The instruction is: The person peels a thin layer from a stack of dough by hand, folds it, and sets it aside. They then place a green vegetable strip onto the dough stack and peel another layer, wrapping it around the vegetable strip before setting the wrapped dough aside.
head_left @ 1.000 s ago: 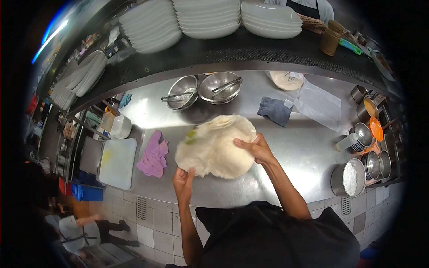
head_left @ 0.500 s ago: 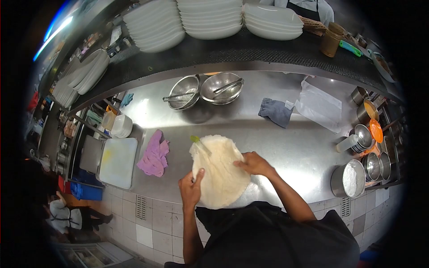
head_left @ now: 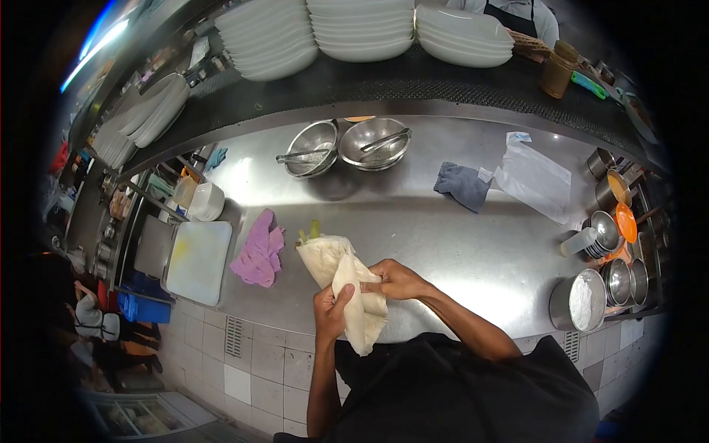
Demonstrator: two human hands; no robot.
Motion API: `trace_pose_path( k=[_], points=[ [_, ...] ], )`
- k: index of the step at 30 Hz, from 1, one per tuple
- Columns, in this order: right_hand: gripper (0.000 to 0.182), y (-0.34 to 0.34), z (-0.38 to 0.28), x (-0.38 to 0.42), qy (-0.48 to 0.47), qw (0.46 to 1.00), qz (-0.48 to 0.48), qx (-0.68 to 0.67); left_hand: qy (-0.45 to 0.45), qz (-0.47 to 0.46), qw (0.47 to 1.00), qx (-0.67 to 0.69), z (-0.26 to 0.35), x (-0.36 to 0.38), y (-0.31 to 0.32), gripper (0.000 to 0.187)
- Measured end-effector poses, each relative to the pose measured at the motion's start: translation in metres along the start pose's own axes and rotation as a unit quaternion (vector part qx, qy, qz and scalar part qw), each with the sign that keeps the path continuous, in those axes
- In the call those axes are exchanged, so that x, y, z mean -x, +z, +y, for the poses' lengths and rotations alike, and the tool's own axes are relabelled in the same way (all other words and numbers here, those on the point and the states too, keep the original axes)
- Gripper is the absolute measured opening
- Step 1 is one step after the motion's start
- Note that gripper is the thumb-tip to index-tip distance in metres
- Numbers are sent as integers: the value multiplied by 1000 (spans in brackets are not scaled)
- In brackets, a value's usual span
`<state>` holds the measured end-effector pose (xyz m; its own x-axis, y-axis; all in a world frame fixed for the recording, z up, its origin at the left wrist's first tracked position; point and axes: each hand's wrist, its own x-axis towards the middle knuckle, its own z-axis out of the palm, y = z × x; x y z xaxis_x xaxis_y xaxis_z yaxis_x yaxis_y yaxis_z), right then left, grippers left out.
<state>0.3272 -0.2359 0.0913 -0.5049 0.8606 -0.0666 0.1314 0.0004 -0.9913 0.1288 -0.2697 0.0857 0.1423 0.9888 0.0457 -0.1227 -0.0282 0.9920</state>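
Observation:
A pale, thin flatbread [head_left: 325, 260] is folded into a cone above the steel counter. Green vegetable stalks [head_left: 314, 229] stick out of its upper left end; the rest of the filling is hidden. On the left side my left hand [head_left: 330, 308] grips the flatbread, thumb over the fold. From the right, my right hand [head_left: 395, 280] is closed on the other edge, its fingers pressed into the overlapping layer. A loose flap hangs down between the two hands, toward the black apron.
Left on the steel counter [head_left: 443, 244] lie a pink cloth [head_left: 259, 247] and a white cutting board [head_left: 199, 263]. Steel bowls [head_left: 375, 140] with tongs stand behind. A grey cloth [head_left: 462, 187], plastic sheet [head_left: 533, 177] and flour pot [head_left: 578, 300] are right. Overhead, a shelf [head_left: 354, 92] holds plates.
The flatbread, spread out round before, is now folded over the green stalks into a cone. My right hand has moved left and down, close to my left hand.

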Motion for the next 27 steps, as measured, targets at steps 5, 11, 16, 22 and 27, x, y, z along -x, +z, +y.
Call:
trace_pose_path(
  k=[5,11,16,22,27],
  points=[
    [32,-7,-7,4,17,998,-16,-64,27,32,999,26,7,-1,-7,26],
    [27,-4,-6,12,-21,984,3,-178,16,100,995,24,0,-4,-16,26],
    [24,0,-10,15,-34,964,-22,-263,-4,125,988,-92,-20,-12,-20,32],
    [26,20,-23,15,-77,910,-70,-401,-6,44,994,-103,-62,-12,-21,35],
    [31,38,-1,3,-99,881,-119,-448,-12,54,998,27,-55,-14,-13,37]
  ],
)
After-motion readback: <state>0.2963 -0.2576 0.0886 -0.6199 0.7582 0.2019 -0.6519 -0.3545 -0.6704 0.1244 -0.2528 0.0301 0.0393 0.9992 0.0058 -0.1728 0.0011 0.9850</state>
